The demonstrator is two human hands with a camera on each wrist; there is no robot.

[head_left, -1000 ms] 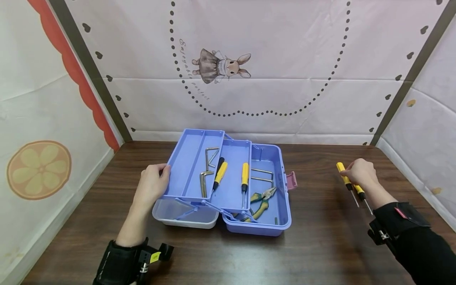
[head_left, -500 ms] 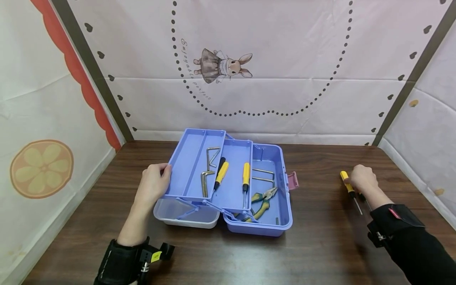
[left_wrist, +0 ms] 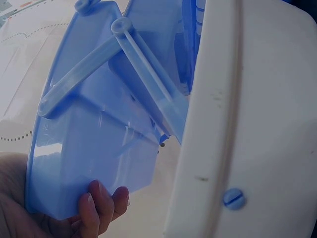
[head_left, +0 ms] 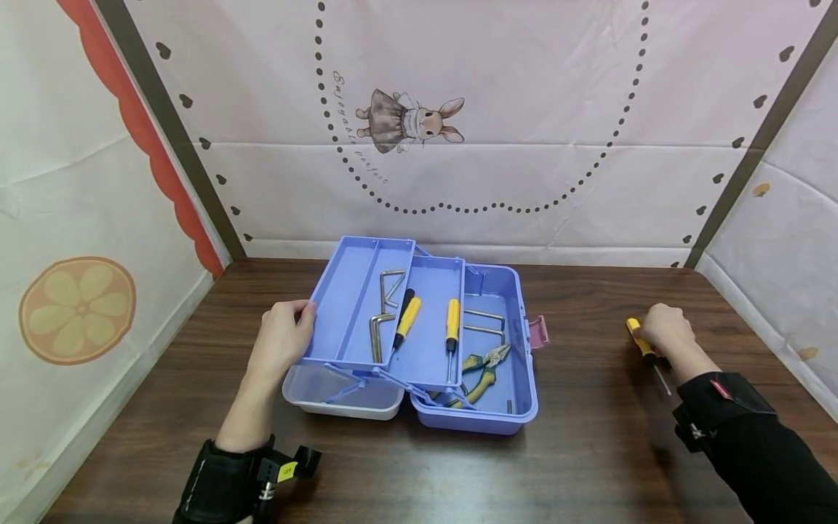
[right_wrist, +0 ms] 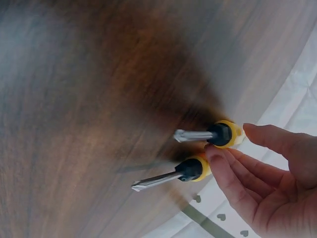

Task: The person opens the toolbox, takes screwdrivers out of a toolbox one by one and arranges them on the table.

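Note:
At the left, my left hand [head_left: 281, 335] holds the outer edge of the upper tray [head_left: 340, 298] of a blue toolbox [head_left: 478, 422]. Its fingers [left_wrist: 101, 208] curl under the tray in the left wrist view. Over at the right side of the table, my right hand [head_left: 666, 331] is at a yellow-and-black screwdriver [head_left: 635, 331]. In the right wrist view, thumb and fingertips pinch the handle of one screwdriver [right_wrist: 225, 134]. A second screwdriver [right_wrist: 190, 171] lies beside it, right against the fingers; the hand mostly hides it in the head view.
Bent hex keys [head_left: 380, 335] and a yellow screwdriver [head_left: 407, 320] lie in the trays, with another screwdriver [head_left: 452, 324] upright in line. Pliers [head_left: 484, 375] rest in the box bottom. The translucent lid [head_left: 340, 404] is folded open leftward. Patterned cloth walls surround the wooden table [head_left: 576, 407].
My right hand has closed in over the two screwdrivers, and their shafts have drawn nearer together. The second handle has gone out of sight behind the hand. My left hand stays on the tray.

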